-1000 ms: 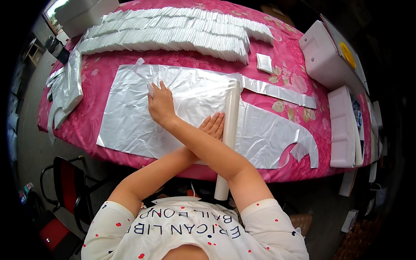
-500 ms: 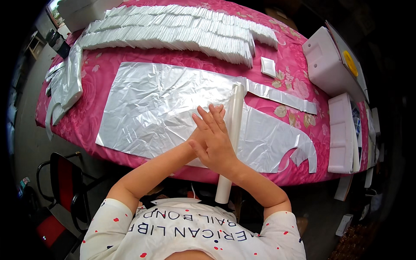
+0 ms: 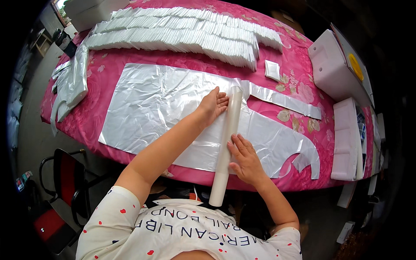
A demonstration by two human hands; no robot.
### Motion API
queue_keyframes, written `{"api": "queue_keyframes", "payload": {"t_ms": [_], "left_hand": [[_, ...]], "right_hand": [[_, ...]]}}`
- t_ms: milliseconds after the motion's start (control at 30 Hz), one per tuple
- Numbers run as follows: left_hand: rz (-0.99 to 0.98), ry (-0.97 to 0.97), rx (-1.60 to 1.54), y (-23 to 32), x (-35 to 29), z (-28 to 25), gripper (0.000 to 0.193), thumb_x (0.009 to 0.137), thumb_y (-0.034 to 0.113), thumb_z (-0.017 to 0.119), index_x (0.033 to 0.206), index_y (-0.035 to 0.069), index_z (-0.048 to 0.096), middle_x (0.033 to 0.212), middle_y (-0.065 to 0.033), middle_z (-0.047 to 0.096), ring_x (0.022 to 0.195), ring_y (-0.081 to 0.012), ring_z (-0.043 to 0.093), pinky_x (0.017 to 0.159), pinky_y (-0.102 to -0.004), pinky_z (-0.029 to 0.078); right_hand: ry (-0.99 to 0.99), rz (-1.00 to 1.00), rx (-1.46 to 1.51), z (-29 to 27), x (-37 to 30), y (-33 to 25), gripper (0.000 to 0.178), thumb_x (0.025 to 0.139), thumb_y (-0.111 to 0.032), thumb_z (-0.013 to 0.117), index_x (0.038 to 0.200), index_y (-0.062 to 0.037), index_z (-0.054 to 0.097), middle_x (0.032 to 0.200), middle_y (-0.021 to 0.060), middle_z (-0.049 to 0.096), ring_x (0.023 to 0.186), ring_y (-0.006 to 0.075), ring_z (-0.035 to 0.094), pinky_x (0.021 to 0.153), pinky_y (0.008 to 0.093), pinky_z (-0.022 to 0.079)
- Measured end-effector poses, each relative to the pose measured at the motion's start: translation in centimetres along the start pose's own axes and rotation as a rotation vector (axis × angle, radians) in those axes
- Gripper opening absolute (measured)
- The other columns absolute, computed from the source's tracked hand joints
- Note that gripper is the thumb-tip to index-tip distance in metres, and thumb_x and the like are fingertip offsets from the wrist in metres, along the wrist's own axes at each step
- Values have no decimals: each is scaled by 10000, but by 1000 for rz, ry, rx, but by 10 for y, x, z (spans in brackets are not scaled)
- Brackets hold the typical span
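Observation:
A shiny white plastic apron (image 3: 160, 104) lies spread on the table, with two straps pointing right. Across it rests a long pale roller tube (image 3: 227, 138), its near end jutting past the table edge. My left hand (image 3: 214, 106) is on the tube's left side near the far end, palm turned toward it, fingers a little bent and holding nothing. Nearer to me, my right hand (image 3: 246, 159) lies on the right side, fingers stretched out and their tips at the tube. Whether the left fingers touch the tube is hard to tell.
Rows of folded white packets (image 3: 173, 37) line the far side, and a single packet (image 3: 272, 70) lies apart. More white plastic (image 3: 73, 86) hangs at the left edge beside a dark bottle (image 3: 64, 42). White foam boxes (image 3: 331, 63) stand right; a chair (image 3: 65, 182) is lower left.
My hands, crossed over each other beside the tube before, are now apart. The right hand has come nearer to me and right; the left shows at the far part of the tube.

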State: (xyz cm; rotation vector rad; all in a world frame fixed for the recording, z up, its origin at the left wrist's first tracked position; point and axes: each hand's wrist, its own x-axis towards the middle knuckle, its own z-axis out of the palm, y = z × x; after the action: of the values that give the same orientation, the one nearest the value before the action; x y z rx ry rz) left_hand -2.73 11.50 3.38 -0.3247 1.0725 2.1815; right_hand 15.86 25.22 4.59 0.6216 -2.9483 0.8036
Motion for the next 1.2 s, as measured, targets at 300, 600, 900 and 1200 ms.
{"api": "queue_keyframes", "payload": {"t_ms": [300, 600, 900, 1200], "left_hand": [[488, 132, 293, 88, -87, -93, 433, 960, 278, 349, 1234, -52, 410, 1240, -171, 495, 1171, -231, 475, 991, -332, 368], [557, 361, 567, 81, -236, -231, 469, 971, 326, 324, 1264, -30, 414, 1248, -147, 505, 1137, -205, 498, 967, -304, 363], [622, 671, 1697, 38, -275, -208, 655, 789, 214, 635, 1301, -58, 329, 1091, -219, 499, 1003, -353, 510, 860, -382, 428], [378, 432, 830, 38, -269, -218, 667, 741, 143, 693, 1286, -56, 364, 1014, -155, 597, 866, -233, 607, 769, -316, 485]], "right_hand": [[-214, -585, 248, 62, 126, -99, 632, 869, -505, 421, 1231, 8, 483, 1313, 165, 451, 1310, 337, 277, 1086, 453, 193], [34, -521, 126, 73, 186, -106, 405, 827, -273, 586, 1142, -22, 546, 1209, 133, 531, 1193, 302, 439, 1019, 438, 309], [-204, -446, -142, 147, 290, -167, 506, 875, -338, 469, 1294, -55, 451, 1402, 132, 351, 1339, 303, 237, 1096, 449, 149], [359, 289, 896, 183, 286, -199, 794, 785, -152, 585, 1387, 47, 108, 1375, 279, 262, 1268, 355, 317, 1031, 432, 269]]}}
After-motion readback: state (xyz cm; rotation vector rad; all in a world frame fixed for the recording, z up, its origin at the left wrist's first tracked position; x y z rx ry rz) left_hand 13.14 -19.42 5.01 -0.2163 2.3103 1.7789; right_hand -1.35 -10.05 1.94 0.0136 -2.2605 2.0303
